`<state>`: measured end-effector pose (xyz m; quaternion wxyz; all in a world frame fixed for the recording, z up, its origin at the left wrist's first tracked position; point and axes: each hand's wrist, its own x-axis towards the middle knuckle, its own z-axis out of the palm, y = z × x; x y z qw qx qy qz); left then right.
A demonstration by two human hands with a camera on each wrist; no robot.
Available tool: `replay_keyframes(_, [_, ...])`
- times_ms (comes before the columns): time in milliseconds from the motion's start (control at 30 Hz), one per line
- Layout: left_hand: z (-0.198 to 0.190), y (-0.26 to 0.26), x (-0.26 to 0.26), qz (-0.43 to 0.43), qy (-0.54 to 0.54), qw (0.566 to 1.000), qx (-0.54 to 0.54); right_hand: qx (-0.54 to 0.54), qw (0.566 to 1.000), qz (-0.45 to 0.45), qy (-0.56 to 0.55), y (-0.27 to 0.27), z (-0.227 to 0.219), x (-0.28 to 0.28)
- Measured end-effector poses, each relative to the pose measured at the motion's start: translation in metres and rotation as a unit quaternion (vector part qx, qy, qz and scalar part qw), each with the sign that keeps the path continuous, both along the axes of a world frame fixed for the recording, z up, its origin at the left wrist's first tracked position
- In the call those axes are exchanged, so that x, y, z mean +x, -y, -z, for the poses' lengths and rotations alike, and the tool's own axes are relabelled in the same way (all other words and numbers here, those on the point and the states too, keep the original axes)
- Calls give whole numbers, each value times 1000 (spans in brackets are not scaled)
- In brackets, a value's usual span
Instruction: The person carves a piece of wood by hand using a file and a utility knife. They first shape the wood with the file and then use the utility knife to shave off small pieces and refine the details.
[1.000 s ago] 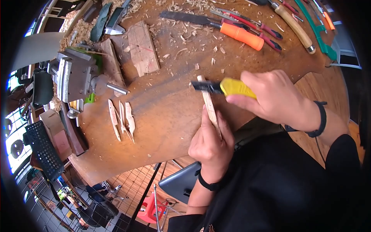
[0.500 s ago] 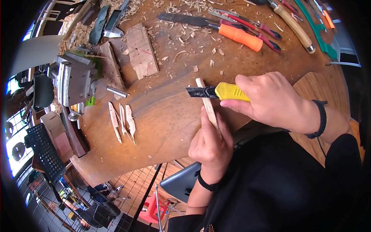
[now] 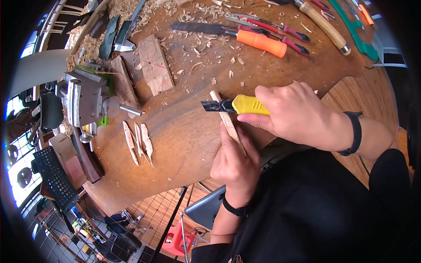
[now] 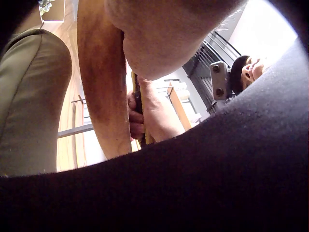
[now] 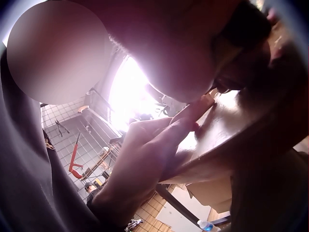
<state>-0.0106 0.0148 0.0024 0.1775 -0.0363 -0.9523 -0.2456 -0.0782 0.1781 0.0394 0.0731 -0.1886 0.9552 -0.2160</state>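
Observation:
In the head view, my left hand (image 3: 237,164) grips the lower end of a slim wooden stick (image 3: 227,120), thumb and fingers along its sides. The stick's far end points up and away over the table. My right hand (image 3: 294,111) holds a yellow utility knife (image 3: 252,105), its dark blade lying across the stick just above the left fingertips. The right wrist view has the left hand (image 5: 149,150) with the stick (image 5: 200,106) poking out past its fingers. Part of the right hand (image 4: 159,116) shows in the left wrist view, behind the table edge.
Several thin carved wood pieces (image 3: 147,140) lie left on the table (image 3: 184,162), near a metal vise (image 3: 85,98). A marked board (image 3: 155,65), an orange-handled file (image 3: 263,43) and a green saw (image 3: 355,33) lie farther back among shavings. The table's curved front edge runs beneath the hands.
The knife blade has slid a little down the stick toward the left fingers. Both hands and the stick sit slightly farther left in the head view, which has shifted too.

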Motion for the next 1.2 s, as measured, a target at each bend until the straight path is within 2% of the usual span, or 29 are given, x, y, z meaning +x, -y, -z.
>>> replay_keyframes(367, [-1, 2, 1, 3, 20, 999, 27, 21, 999, 18, -18, -9, -4, 11])
replay_keyframes(467, [1, 2, 3, 27, 8, 1000, 9, 29, 997, 62, -39, -3, 1, -4])
replay_keyframes(533, [1, 2, 1, 45, -12, 999, -8, 27, 997, 52, -58, 1, 2, -15])
replay_keyframes(633, [0, 2, 0, 23, 0, 999, 31, 18, 995, 40, -93, 1, 6, -20])
replay_keyframes(733, [0, 1, 2, 11, 16, 1000, 23, 35, 997, 47, -51, -4, 1, -16])
replay_keyframes(800, [0, 2, 2, 9, 10, 999, 29, -13, 999, 22, -44, -8, 1, -14])
replay_keyframes(1033, [1, 4, 2, 14, 10, 998, 53, -39, 998, 2, 40, -9, -16, -3])
replay_keyframes(1133, [2, 4, 4, 12, -2, 997, 82, -53, 997, 7, 54, -9, -18, 0])
replay_keyframes(1200, [-2, 3, 6, -15, 32, 989, 144, -70, 996, 2, 53, -9, -18, 3])
